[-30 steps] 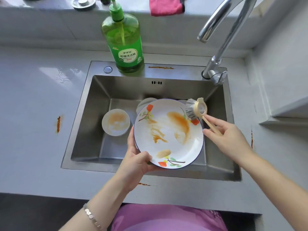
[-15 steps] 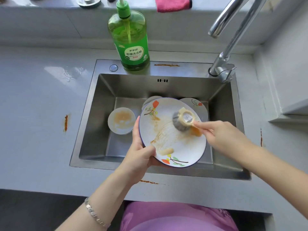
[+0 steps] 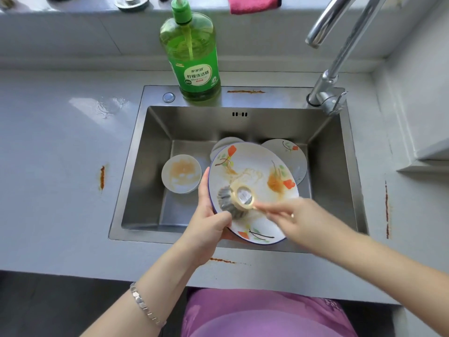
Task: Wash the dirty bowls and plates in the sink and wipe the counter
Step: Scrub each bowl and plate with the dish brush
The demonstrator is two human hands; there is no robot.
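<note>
both hands [image 3: 206, 224] [image 3: 301, 222] at plate [image 3: 255, 181]; right fingers [image 3: 272, 210] pinch brush [image 3: 237, 201].

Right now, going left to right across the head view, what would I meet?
Orange streak on the left counter, small dirty bowl, held flowered plate, second plate behind it, long orange streak on the right counter.
</note>
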